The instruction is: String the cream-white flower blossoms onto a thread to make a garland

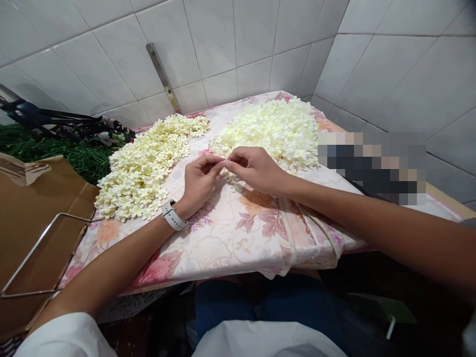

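My left hand [201, 181], with a white watch [174, 216] on its wrist, is closed in a pinch above the floral tablecloth [223, 243]. Its fingertips meet those of my right hand [256, 169], which is pinched too. Whatever lies between the fingertips is too small or hidden to name. A heap of cream-yellow flowers [139, 171] spreads to the left of my hands. Paler white-yellow flowers [273, 130] are piled behind and beside my right hand, with a few blossoms under my fingers.
At the left stand a cardboard box [33, 223] and a metal wire frame [31, 253], with green artificial foliage [74, 153] behind. A metal strip [162, 77] is fixed to the tiled wall. A blurred patch covers something dark at the right.
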`<state>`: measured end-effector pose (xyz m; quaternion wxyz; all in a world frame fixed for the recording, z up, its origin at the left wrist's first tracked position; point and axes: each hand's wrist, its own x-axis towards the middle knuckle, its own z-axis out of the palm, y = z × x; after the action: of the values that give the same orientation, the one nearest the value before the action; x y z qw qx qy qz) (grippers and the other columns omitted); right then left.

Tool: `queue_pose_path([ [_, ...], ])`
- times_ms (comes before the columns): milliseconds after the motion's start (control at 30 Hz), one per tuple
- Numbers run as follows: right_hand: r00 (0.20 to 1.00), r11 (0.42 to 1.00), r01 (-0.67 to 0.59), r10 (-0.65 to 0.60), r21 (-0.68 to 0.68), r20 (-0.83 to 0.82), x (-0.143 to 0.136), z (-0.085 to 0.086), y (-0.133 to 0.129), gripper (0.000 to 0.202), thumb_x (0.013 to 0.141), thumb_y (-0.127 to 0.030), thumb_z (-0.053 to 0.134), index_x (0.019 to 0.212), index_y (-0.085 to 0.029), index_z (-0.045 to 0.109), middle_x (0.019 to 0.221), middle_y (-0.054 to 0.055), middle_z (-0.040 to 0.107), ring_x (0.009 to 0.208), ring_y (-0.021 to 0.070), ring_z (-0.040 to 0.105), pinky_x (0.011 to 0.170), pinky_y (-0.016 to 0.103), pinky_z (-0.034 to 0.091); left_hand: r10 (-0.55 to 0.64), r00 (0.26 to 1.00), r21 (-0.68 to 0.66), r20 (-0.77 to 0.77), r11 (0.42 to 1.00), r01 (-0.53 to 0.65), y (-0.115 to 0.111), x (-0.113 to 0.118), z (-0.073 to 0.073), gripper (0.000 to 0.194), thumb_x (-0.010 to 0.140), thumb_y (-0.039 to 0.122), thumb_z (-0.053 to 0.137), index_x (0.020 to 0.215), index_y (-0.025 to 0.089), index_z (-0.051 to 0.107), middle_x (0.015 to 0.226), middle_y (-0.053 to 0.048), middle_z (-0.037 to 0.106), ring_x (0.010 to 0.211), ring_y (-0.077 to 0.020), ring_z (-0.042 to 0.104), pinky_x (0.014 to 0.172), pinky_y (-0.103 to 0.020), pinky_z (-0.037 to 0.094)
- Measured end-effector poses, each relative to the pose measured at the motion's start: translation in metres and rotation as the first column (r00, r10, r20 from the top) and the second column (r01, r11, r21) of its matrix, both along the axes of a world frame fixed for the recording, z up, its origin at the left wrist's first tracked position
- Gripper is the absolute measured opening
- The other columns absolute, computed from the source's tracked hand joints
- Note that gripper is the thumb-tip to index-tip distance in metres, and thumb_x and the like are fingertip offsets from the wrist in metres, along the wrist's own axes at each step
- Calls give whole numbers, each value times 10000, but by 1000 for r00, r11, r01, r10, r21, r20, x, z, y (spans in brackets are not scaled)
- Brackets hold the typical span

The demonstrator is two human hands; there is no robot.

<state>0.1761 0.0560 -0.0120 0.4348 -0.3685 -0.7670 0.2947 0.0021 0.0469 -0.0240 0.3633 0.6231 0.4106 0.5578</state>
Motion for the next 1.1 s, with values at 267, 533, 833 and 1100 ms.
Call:
queue_pose_path([
  [267,997,992,-44,37,-116,-68,0,2,0,193,881,-259,560,776,-132,661,642,-8,560,584,103,433,587,267,332,24,999,23,25,999,-24,0,0,1,278,700,378,869,825,155,761,842,-59,756,788,-159,698,762,-270,567],
  [533,988,985,-71,48,-155,-147,1,6,0,183,845,-276,616,760,-122,669,612,-11,569,546,88,419,538,253,325,-24,995,-82,99,996,32,-7,3,9,315,651,357,906,856,154,779,878,-62,777,778,-160,719,681,-247,599],
  [833,994,995,-92,89,-39,-69,2,-1,5,181,862,-283,597,775,-132,645,647,3,586,588,105,469,570,257,348,-28,963,-256,269,961,99,-4,2,7,372,568,324,942,811,162,712,776,-7,706,655,-115,664,574,-219,594],
  [1100,995,994,-73,66,-78,-80,1,2,5,77,758,-219,607,727,-148,605,641,-3,579,587,110,489,575,261,365,0,955,-222,296,973,69,-3,4,6,373,541,300,948,751,161,674,800,0,661,677,-101,629,542,-189,547],
])
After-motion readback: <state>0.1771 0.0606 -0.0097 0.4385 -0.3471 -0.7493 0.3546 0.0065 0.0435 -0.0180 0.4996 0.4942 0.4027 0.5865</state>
